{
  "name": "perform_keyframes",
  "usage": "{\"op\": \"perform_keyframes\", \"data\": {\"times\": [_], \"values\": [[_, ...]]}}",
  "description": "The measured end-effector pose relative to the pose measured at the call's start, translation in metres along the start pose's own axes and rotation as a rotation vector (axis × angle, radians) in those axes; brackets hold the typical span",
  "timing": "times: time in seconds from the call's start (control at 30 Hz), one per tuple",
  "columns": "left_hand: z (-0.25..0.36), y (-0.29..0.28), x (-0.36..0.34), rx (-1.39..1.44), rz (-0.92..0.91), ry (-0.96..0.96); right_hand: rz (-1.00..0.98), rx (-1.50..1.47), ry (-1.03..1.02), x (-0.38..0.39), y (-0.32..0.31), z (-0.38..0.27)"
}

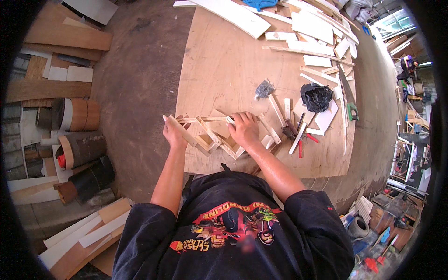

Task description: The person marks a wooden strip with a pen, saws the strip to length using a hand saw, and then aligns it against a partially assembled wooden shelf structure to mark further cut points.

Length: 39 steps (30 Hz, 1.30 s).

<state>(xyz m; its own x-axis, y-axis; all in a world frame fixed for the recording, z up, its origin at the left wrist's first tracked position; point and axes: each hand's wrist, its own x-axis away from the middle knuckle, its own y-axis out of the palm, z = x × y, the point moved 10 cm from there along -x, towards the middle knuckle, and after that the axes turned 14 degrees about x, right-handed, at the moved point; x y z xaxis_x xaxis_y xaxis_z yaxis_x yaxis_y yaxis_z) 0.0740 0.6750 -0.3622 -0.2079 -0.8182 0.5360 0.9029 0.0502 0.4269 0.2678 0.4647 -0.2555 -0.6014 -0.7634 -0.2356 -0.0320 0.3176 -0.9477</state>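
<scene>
The frame (208,131) is at the board's (219,74) near edge, the left hand (175,134) gripping its left end, the right hand (245,129) folded over its far side; these 2 holds probably keep it steady. Pliers (300,149) lie on the board's right, presumably within reach.

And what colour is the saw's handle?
The saw handle is green; it shows in the head view.
</scene>
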Motion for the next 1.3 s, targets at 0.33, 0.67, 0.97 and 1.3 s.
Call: {"op": "perform_keyframes", "data": {"times": [0.33, 0.67, 0.97, 1.3], "values": [[0.0, -0.001, 0.001, 0.008, 0.052, -0.012, -0.034, -0.012, 0.051, 0.003, 0.002, 0.005], [0.001, 0.001, 0.002, 0.0, 0.027, -0.012, -0.036, -0.014, 0.061, 0.006, 0.003, 0.006], [-0.001, -0.002, -0.002, 0.003, -0.017, -0.007, 0.116, -0.167, 0.185, -0.002, -0.051, 0.056], [0.001, 0.001, 0.002, -0.009, 0.002, -0.007, -0.22, -0.38, 0.646, 0.052, 0.001, 0.175]]}}
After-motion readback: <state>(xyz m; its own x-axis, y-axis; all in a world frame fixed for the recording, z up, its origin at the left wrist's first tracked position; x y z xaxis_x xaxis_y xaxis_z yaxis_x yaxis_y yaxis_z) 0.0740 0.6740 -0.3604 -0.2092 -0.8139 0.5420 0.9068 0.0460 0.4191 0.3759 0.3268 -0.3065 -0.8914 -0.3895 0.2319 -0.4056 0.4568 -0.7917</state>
